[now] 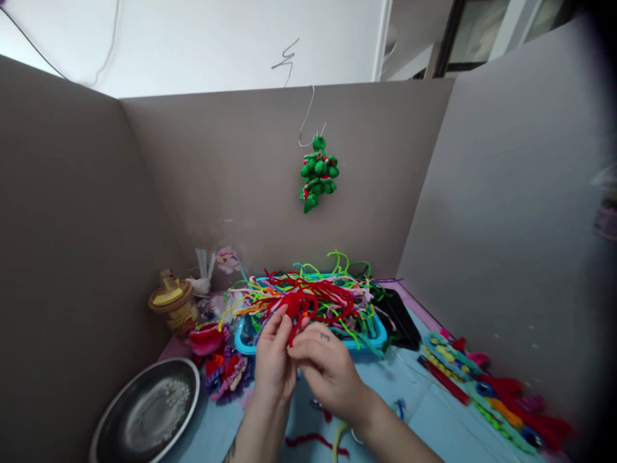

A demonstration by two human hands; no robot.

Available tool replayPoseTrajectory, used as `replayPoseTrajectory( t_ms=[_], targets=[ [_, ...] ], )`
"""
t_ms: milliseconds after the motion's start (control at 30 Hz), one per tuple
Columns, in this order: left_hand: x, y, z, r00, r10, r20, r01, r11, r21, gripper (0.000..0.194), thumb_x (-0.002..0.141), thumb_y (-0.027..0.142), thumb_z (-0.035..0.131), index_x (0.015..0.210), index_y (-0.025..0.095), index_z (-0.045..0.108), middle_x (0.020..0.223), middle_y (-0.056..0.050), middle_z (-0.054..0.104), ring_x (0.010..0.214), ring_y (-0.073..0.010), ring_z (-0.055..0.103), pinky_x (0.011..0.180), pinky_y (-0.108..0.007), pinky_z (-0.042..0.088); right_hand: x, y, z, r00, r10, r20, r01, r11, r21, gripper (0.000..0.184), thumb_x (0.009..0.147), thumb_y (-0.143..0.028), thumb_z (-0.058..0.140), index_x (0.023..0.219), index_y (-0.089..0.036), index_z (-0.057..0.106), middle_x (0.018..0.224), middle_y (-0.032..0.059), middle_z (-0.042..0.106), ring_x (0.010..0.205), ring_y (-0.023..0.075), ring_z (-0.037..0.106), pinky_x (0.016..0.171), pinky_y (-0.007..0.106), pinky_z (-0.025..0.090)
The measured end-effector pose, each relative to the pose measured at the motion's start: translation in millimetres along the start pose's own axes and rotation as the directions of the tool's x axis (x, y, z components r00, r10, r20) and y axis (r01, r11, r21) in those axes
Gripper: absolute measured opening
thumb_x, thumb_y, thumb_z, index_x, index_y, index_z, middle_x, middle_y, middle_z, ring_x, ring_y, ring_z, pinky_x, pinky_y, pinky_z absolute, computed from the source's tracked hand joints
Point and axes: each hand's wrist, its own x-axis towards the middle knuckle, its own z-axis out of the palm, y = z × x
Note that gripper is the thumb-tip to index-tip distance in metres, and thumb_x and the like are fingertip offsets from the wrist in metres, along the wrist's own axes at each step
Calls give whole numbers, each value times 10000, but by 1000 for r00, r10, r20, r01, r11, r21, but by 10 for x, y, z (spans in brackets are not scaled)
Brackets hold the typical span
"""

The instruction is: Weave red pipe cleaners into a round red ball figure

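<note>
In front of the blue basket (pixel 380 335), my two hands are close together at chest height. My left hand (pixel 276 354) is closed in a pinch on a red pipe cleaner (pixel 294 332). The fingertips of my right hand (pixel 330 366) are pressed together on the same red strand, just right of the left fingers. Red loops show above the fingertips, but against the red strands behind them I cannot tell where the held piece ends. Many coloured pipe cleaners (pixel 332 296) heap over the basket.
A metal bowl (pixel 190 399) with small pale bits stands at left, near a brown-lidded cup (pixel 180 315). Colourful fuzzy pieces (pixel 226 373) lie beside the basket and fish-like ones (pixel 506 402) at right. A green ornament (pixel 318 170) hangs on the grey partition (pixel 216 167).
</note>
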Motion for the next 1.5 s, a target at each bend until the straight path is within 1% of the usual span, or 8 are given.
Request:
replayPoseTrajectory(
  t_ms=[433,567,700,800,933,1000,1267,1500],
  targets=[
    [112,-48,-99,997,25,72,-33,992,122,556,642,332,749,1150,172,589,929,-75,712,781,-179,671,716,-272,509,8,-70,-3,977,-6,215,-23,991,133,164,789,-95,484,809,-183,621,758,48,656,730,143,586,692,268,482],
    [82,-44,-111,982,134,134,-161,963,218,464,674,288,726,1112,192,605,1104,-99,660,936,-199,642,773,-270,499,-12,-33,-86,986,163,40,-166,982,88,95,820,-183,525,821,-190,619,773,41,648,739,151,587,702,279,466],
    [32,0,-106,948,233,218,-300,883,360,496,662,227,732,1138,219,591,1174,-93,626,1030,-223,606,814,-281,502,-40,45,-187,974,214,-70,-205,971,119,195,876,-301,452,894,-198,617,738,31,621,681,155,571,640,284,457],
    [-6,41,-94,941,243,236,-326,838,438,487,690,237,708,1157,225,572,1172,-88,626,994,-221,623,773,-281,524,-30,126,-221,961,205,-183,-229,966,-122,160,863,-216,482,884,-213,641,798,43,605,778,173,561,719,319,451],
    [-35,68,-76,930,251,268,-354,803,479,460,708,237,694,1150,224,569,1175,-80,623,1009,-213,616,784,-279,527,-7,228,-234,968,143,-206,-211,909,-361,164,813,-181,554,914,-227,675,1030,90,537,988,224,503,847,393,427],
    [-42,73,-71,924,256,283,-369,785,497,458,701,236,700,1141,215,576,1164,-82,629,1014,-213,614,813,-285,518,-1,259,-246,966,156,-207,-221,913,-343,169,821,-177,547,929,-224,668,1064,95,534,1010,223,498,852,393,435],
    [-78,93,-63,911,193,364,-383,722,576,407,707,234,691,1104,200,613,1120,-83,656,993,-217,623,846,-302,500,-10,240,-247,976,145,-163,-180,955,-233,174,825,-81,501,810,-205,621,759,28,622,802,173,535,733,326,449],
    [-23,110,-111,894,195,404,-410,719,561,373,738,234,660,1105,185,611,1084,-85,671,969,-219,632,853,-326,495,-40,226,-205,943,262,-204,-289,950,-117,111,803,-111,483,781,-199,547,815,37,584,819,175,543,740,314,430]
  ],
)
